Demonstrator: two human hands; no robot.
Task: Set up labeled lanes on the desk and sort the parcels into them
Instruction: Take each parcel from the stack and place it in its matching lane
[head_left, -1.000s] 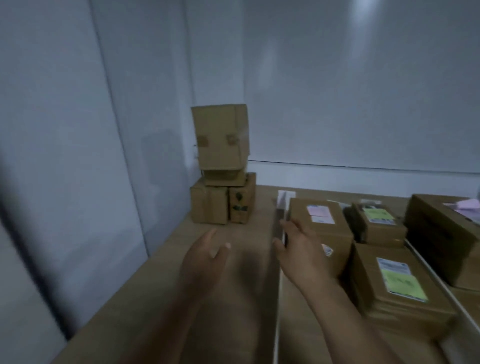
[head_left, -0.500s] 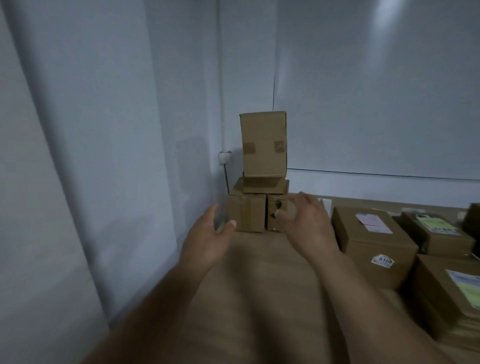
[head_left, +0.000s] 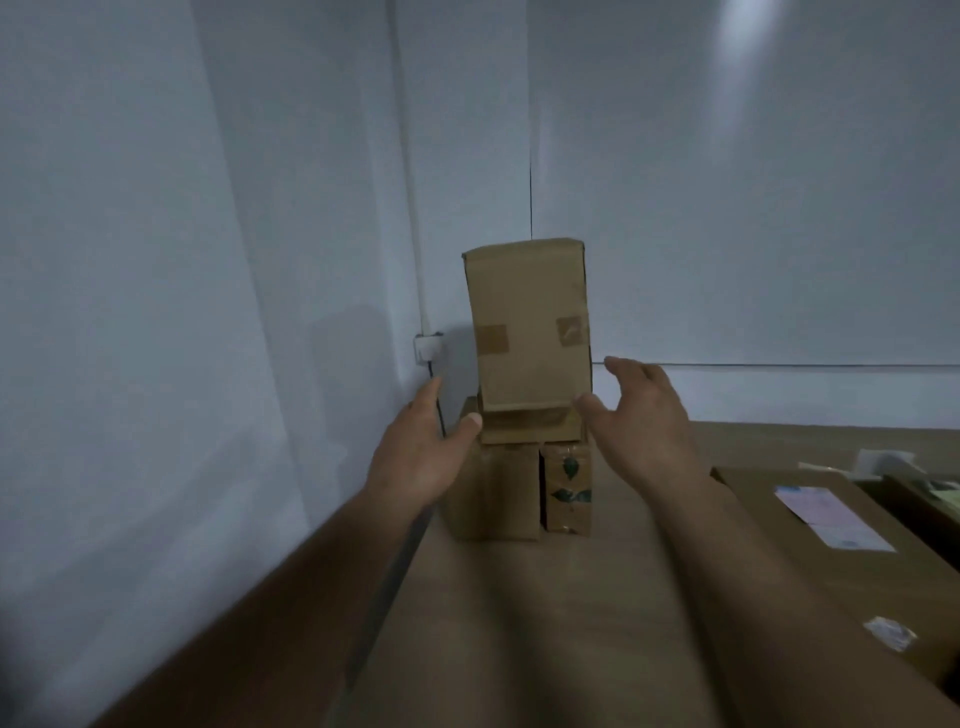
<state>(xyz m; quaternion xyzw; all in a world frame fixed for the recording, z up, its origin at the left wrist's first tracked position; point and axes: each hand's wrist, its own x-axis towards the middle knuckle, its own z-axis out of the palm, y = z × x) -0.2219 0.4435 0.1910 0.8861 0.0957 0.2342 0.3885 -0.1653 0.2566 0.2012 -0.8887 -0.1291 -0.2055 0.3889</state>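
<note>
A stack of brown cardboard parcels stands at the far end of the pale wooden desk (head_left: 519, 634), close to the corner of the grey-white walls, roughly at 12 o'clock from the person. On top is a tall upright brown cardboard box with two tape patches (head_left: 527, 322). It sits on a flat, low brown cardboard box (head_left: 530, 427), which rests across two small boxes set side by side and touching: a plain brown cardboard box (head_left: 501, 493) at 7 o'clock of the flat one, and a brown cardboard box printed with green leaf marks (head_left: 567, 488) at 5 o'clock.

The left hand (head_left: 421, 452) is at 8 o'clock of the tall box, fingers straight and spread wide, thumb tip just at the flat box's left edge; whether it touches cannot be told. The right hand (head_left: 641, 415) is at 4 o'clock of the tall box, likewise spread wide and holding nothing, thumb just beside the box's lower right corner.

At 9 o'clock of the stack a small white wall socket (head_left: 426, 349) sits on the wall. At 4 o'clock of the stack, well apart, lies a large flat brown cardboard parcel (head_left: 769, 499) bearing a pink and white paper label (head_left: 831, 517).
</note>
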